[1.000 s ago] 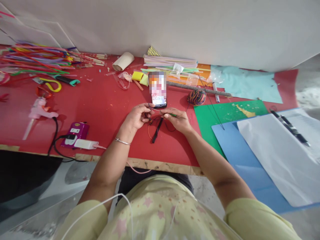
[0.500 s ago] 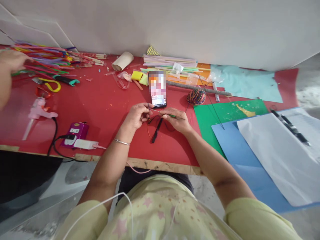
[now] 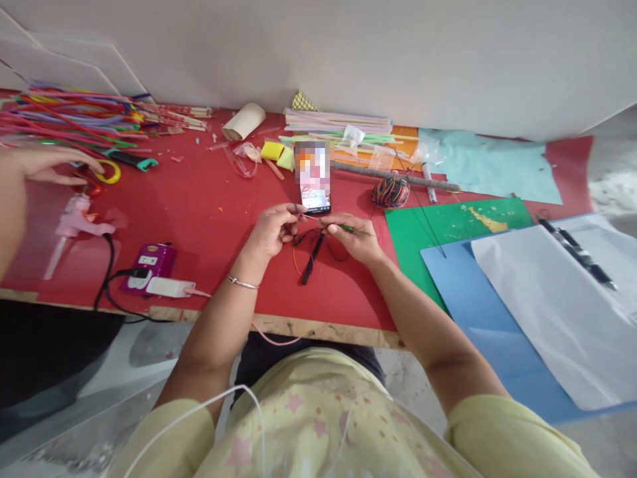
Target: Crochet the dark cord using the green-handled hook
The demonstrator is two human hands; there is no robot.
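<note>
My left hand (image 3: 273,229) is closed in a pinch on yarn at the edge of the phone, its other fingers curled. My right hand (image 3: 351,236) is closed around a thin crochet hook with a green handle (image 3: 345,228). The hook's slim shaft reaches across to my left fingertips; the loop there is too small to make out. Below my hands, a strand of multicoloured yarn (image 3: 297,260) hangs by a black stick-like piece (image 3: 312,260) on the red table. Just beyond my fingers stands a lit phone (image 3: 313,179). The yarn ball (image 3: 391,193) lies to the right.
At far left a co-worker's hand (image 3: 54,162) is over yellow-handled scissors (image 3: 110,172), near a pink glue gun (image 3: 77,222) and a purple power adapter (image 3: 155,260). Pipe cleaners (image 3: 74,116), straws (image 3: 338,121) and a cardboard tube (image 3: 245,121) line the back. Papers (image 3: 552,305) lie right.
The co-worker's hand has come down from the pipe cleaners to the scissors. My hands stay nearly in place, with the right shifted very slightly.
</note>
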